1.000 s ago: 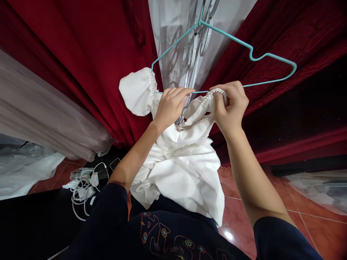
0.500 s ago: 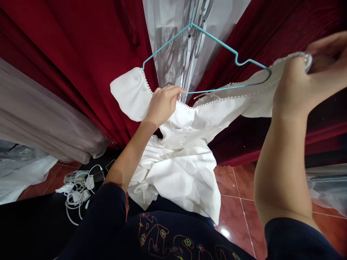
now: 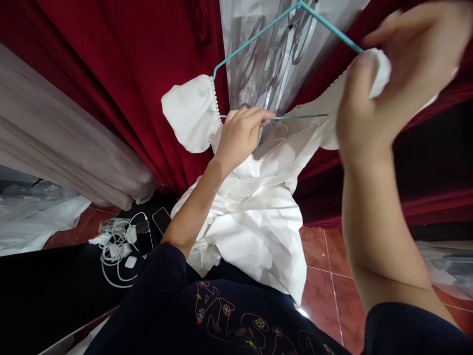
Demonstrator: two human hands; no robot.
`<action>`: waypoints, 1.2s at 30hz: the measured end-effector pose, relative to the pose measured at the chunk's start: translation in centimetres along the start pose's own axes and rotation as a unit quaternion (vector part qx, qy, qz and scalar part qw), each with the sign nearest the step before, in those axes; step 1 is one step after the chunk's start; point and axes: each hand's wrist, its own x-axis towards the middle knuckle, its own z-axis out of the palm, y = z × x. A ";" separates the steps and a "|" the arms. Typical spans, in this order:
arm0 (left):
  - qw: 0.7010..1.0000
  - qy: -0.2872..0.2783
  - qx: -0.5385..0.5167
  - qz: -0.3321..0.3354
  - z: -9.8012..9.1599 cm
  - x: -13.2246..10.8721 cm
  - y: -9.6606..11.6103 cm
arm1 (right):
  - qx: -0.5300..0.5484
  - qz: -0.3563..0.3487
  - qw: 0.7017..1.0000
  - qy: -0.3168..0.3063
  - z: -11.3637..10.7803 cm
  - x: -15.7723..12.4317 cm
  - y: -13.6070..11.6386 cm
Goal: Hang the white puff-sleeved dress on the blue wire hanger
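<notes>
A white dress (image 3: 254,231) with beaded trim along its neckline hangs in front of me, its skirt bunched over my lap. My left hand (image 3: 240,133) is closed around the bottom bar of a thin light-blue wire hanger (image 3: 254,38). One puffed sleeve is over the hanger's left end. On the other side, my right hand (image 3: 401,84), blurred by motion, has the opposite sleeve (image 3: 380,74) between thumb and fingers. That sleeve's beaded edge now lies over the hanger's right arm, hiding its end.
Dark red curtains (image 3: 148,79) flank a pale sheer cloth (image 3: 247,64) behind the hanger. On a black surface (image 3: 55,291) at left lie tangled white cables (image 3: 118,256) and a phone (image 3: 144,238). Red floor tiles (image 3: 318,286) show at lower right.
My right hand has moved left and up, drawing the sleeve over the hanger's right end, which was bare before. The hanger appears higher and further right in view.
</notes>
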 end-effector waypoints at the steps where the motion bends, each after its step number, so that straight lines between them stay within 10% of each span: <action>1: 1.000 0.007 0.002 0.030 0.2 -0.3 0.0 | -0.014 -0.064 0.998 -0.021 0.6 -1.3 -0.2; 4: 0.995 0.042 0.002 0.093 0.6 -2.7 -0.7 | -0.101 -0.053 0.977 -0.182 2.3 -4.8 -0.3; 7: 0.994 0.104 -0.022 0.028 0.3 -9.2 -2.9 | -0.147 -0.022 0.967 -0.206 3.1 -6.3 0.2; 9: 0.983 0.133 -0.009 -0.125 -0.7 -16.0 -5.4 | -0.140 -0.038 0.974 -0.173 3.2 -6.6 0.4; 12: 0.886 0.088 0.093 -0.446 -2.8 -27.4 -9.2 | -0.149 -0.075 0.974 -0.150 3.5 -6.8 0.4; 17: 0.742 0.023 0.164 -0.650 -3.6 -39.8 -12.6 | -0.158 -0.079 0.975 -0.135 4.6 -7.3 0.3; 24: 0.662 -0.019 0.226 -0.715 -0.4 -42.4 -13.9 | -0.177 -0.053 0.972 -0.146 4.3 -7.2 -0.4; 36: 0.678 0.004 0.238 -0.696 0.2 -43.7 -13.0 | -0.160 -0.074 0.977 -0.124 3.9 -7.1 -0.1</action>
